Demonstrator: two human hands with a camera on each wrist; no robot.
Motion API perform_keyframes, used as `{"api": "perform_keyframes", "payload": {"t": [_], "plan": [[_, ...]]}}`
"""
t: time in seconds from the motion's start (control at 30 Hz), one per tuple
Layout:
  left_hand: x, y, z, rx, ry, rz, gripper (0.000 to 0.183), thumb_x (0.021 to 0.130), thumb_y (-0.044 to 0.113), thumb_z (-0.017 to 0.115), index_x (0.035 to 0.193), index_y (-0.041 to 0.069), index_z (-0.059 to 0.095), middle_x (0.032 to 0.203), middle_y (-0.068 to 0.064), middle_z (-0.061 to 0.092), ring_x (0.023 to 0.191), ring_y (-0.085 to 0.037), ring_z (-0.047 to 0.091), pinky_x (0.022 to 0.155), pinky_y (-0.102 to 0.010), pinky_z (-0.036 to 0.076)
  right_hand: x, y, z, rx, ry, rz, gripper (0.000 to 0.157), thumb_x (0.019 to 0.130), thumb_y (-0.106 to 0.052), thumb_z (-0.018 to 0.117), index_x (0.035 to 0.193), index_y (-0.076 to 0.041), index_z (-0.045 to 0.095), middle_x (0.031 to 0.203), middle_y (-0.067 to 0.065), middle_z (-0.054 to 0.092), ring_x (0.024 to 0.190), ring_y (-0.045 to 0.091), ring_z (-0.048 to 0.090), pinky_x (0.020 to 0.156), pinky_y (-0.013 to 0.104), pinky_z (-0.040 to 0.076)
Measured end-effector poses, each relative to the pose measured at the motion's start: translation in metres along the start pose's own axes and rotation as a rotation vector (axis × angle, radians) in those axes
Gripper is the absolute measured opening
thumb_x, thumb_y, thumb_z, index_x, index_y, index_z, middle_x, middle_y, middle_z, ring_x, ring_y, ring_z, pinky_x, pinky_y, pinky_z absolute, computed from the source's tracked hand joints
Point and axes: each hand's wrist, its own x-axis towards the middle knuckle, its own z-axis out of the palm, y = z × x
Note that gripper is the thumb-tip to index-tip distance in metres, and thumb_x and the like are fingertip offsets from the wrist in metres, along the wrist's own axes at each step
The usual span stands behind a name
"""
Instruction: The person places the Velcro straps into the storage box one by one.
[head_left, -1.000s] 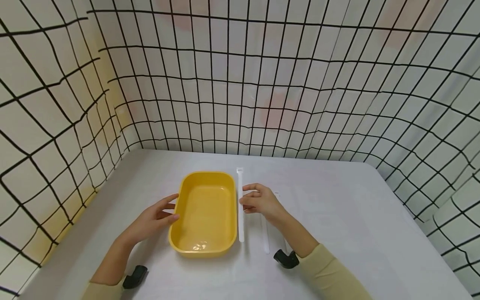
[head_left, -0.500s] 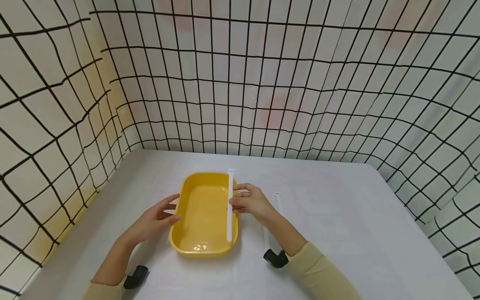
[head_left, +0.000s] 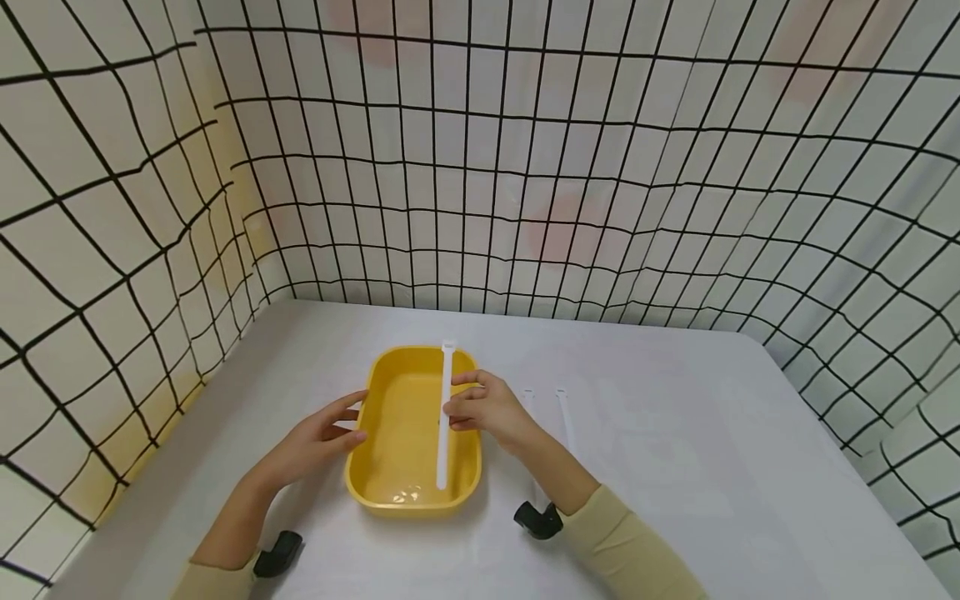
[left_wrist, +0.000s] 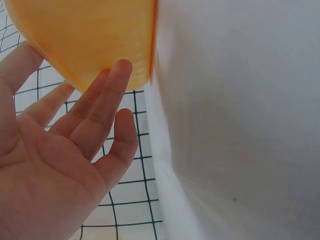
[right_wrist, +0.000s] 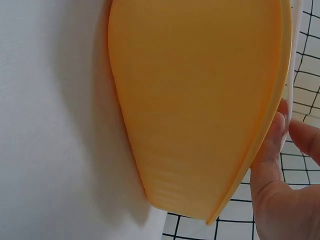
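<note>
A shallow yellow plastic tray (head_left: 401, 425) with rounded corners lies on the white-covered table. My right hand (head_left: 487, 412) pinches a long white strip (head_left: 442, 462) over the tray's right half; the strip is flat, with a small squarish head at its far end, like a cable tie. In the right wrist view, thumb and fingers hold the strip (right_wrist: 291, 65) just past the tray's rim. My left hand (head_left: 318, 437) rests against the tray's left side, fingers fairly straight. The left wrist view shows its fingertips beside the tray's outer wall (left_wrist: 95, 35).
Two similar white strips, one on the left (head_left: 528, 400) and one on the right (head_left: 564, 412), lie right of the tray, partly hidden by my right forearm. Black wrist pieces sit at the left cuff (head_left: 278, 554) and right cuff (head_left: 538, 521). Black-gridded white walls (head_left: 487, 167) enclose the table.
My right hand has carried the white strip leftward, from beside the tray's right edge to over its inside. The left hand has stayed at the tray's left side.
</note>
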Motion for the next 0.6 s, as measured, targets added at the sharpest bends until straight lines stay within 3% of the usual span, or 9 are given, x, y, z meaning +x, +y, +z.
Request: {"api": "perform_keyframes", "payload": {"t": [0.6], "plan": [[0.0,0.001,0.002,0.014,0.003,-0.045,0.067,0.095,0.032,0.064,0.151,0.012,0.035,0.142,-0.021,0.046,0.118,-0.037,0.055,0.094,-0.053,0.048,0.005,0.004,0.017,0.005,-0.036,-0.019,0.042,0.086,0.004,0.07,0.124,0.005,0.05,0.088,0.011,0.068,0.066,0.018,0.066,0.069,0.035,0.059]]}}
